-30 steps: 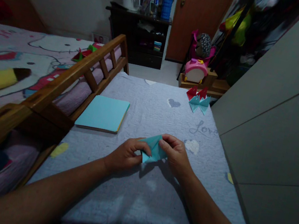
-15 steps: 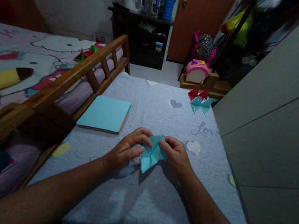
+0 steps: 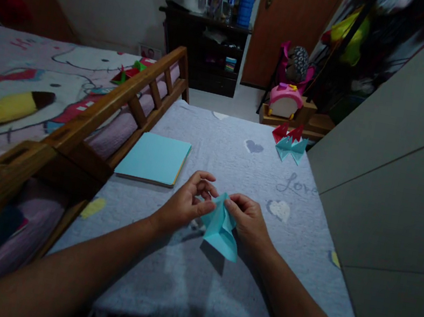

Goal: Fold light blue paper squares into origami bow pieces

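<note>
Paper (image 3: 221,232), light blue and creased, hangs between the left hand (image 3: 191,201) and right hand (image 3: 250,221) over the cloth (image 3: 167,293), its lowest flap spread at the near side. Half a second ago that flap ended in a point aimed down and to the left; now it flares down to the right and shows a broad face with a raised fold above it. So the folds look to be opening out rather than lying flat, and the shape seems unfinished. The right hand is closed in a pinch, thumb over the paper's upper right. The left hand has most fingers raised and loosely curled, with the thumb tip against the paper's left side; whether it grips there I cannot tell. Beyond the left hand lies a stack (image 3: 154,158) of sheets, blue on top. Farther off, at the cloth's far right corner, a blue piece (image 3: 284,148) sits just in front of a red piece (image 3: 281,132), both pointed. Past them is a pink toy (image 3: 285,103).
</note>
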{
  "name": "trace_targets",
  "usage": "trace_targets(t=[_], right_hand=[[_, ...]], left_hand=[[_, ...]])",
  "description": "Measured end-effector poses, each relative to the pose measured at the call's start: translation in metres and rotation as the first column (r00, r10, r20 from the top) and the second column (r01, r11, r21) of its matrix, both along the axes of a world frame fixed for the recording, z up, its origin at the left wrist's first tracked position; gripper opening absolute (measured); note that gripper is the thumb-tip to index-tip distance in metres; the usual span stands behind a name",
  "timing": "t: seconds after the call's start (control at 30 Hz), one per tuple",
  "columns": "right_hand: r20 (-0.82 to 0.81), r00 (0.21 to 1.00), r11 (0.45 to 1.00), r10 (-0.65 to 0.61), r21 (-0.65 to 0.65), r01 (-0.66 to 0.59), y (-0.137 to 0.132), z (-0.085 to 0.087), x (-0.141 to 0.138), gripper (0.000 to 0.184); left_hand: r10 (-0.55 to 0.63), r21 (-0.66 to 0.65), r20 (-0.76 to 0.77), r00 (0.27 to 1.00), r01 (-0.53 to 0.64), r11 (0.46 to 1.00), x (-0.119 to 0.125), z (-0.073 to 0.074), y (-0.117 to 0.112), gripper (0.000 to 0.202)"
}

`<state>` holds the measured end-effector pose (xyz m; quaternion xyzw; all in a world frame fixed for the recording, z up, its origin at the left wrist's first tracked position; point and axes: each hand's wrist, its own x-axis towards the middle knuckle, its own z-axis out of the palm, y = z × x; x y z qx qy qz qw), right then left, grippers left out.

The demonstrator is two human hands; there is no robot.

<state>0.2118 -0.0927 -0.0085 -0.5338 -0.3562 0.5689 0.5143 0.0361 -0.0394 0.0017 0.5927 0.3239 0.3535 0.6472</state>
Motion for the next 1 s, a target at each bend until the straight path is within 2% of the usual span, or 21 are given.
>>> trace_targets(t=[0.07, 0.13, 0.27, 0.47, 0.57, 0.73, 1.0], right_hand=[[0.014, 1.0, 1.0, -0.007, 0.015, 0.006, 0.001, 0.002, 0.0, 0.03], [0.024, 1.0, 1.0, -0.006, 0.026, 0.005, 0.002, 0.004, 0.001, 0.032], [0.046, 0.999, 1.0, 0.003, 0.029, -0.004, 0.002, 0.005, 0.001, 0.033], [0.077, 0.997, 0.999, 0.015, 0.038, -0.018, 0.0, 0.005, 0.0, 0.035], [0.09, 0.996, 0.998, 0.025, 0.056, -0.03, 0.0, 0.007, -0.001, 0.034], [0.097, 0.995, 0.997, 0.028, 0.07, -0.035, 0.0, 0.008, -0.001, 0.036], [0.056, 0.997, 0.996, 0.052, 0.065, -0.055, -0.002, 0.004, -0.001, 0.03]], left_hand=[[-0.001, 0.008, -0.084, 0.996, 0.002, 1.0, 0.001, -0.002, -0.001, 0.06], [0.001, -0.013, -0.116, 0.993, -0.002, 1.0, 0.004, -0.003, -0.002, 0.054], [0.0, -0.054, -0.052, 0.999, -0.003, 0.999, 0.009, -0.003, -0.004, 0.043], [0.043, 0.045, -0.105, 0.994, -0.039, 0.998, 0.012, -0.003, -0.005, 0.016], [0.063, 0.014, -0.113, 0.992, -0.062, 0.998, 0.014, -0.006, -0.006, 0.018], [0.083, -0.133, -0.055, 0.995, -0.089, 0.987, 0.016, -0.004, -0.005, 0.038], [0.133, -0.212, -0.048, 0.99, -0.14, 0.967, 0.016, 0.0, -0.003, 0.036]])
